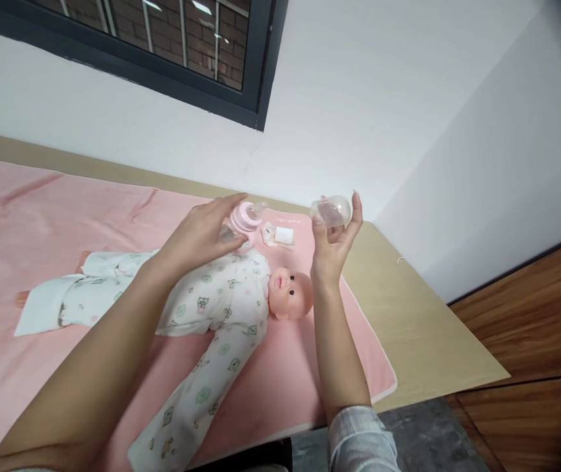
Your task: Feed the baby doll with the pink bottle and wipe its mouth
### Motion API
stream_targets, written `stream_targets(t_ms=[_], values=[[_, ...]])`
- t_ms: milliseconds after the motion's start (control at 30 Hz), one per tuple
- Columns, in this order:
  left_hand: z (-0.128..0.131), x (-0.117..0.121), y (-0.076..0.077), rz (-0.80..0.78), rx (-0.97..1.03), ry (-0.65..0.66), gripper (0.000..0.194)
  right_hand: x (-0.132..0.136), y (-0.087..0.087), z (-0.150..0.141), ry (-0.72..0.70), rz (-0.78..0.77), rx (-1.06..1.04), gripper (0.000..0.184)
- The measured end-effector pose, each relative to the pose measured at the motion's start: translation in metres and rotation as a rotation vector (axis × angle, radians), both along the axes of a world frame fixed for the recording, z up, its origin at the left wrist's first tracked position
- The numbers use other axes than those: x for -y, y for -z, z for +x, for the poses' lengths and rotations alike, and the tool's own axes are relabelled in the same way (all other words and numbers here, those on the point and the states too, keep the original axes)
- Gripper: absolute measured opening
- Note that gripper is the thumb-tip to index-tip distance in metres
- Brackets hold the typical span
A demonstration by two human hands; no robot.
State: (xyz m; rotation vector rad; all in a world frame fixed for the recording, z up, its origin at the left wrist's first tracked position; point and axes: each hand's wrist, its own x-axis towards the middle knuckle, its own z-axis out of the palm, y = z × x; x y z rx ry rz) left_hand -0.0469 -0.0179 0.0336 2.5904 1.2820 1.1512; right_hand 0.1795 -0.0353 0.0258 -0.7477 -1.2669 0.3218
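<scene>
My left hand (pixel 206 229) is wrapped round a baby bottle (pixel 246 216) with a pink collar and a clear teat that points right. In my right hand (pixel 334 246) I hold a clear domed bottle cap (pixel 332 211), apart from the bottle. Below and between my hands a baby doll (pixel 290 294) lies on its back, its head to the right. It wears a white printed suit (pixel 212 301); my left forearm hides part of the body. Just beyond the doll's head sits a small white item in clear wrapping (pixel 280 235).
A pink mat (pixel 270 380) covers much of the tan table (pixel 408 321), which runs to a white wall (pixel 359 85). A dark-framed window (pixel 261 85) is at the upper left. Wooden panelling (pixel 546 328) stands beyond the table's right edge.
</scene>
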Motion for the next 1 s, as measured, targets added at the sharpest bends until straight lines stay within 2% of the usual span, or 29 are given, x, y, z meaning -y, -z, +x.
stream_targets(t_ms=[100, 200, 300, 400, 567, 700, 1000], values=[[-0.023, -0.022, 0.008, -0.023, 0.036, -0.105, 0.060, -0.039, 0.027, 0.044, 0.139, -0.076, 0.033, 0.074], [-0.050, -0.042, 0.021, -0.148, -0.032, -0.186, 0.049, -0.071, 0.071, 0.079, 0.263, -0.332, 0.044, 0.068], [-0.070, -0.059, 0.037, -0.317, -0.055, -0.315, 0.052, -0.081, 0.115, 0.095, 0.370, -0.602, 0.159, 0.064], [-0.082, -0.074, 0.051, -0.420, -0.062, -0.425, 0.055, -0.081, 0.143, 0.098, 0.419, -0.756, 0.342, 0.062], [-0.091, -0.086, 0.063, -0.503, -0.082, -0.486, 0.058, -0.084, 0.159, 0.099, 0.421, -0.883, 0.508, 0.069], [-0.093, -0.087, 0.066, -0.543, -0.112, -0.512, 0.056, -0.085, 0.163, 0.099, 0.405, -0.821, 0.439, 0.081], [-0.092, -0.089, 0.073, -0.610, -0.088, -0.530, 0.067, -0.086, 0.169, 0.100, 0.385, -0.750, 0.366, 0.079]])
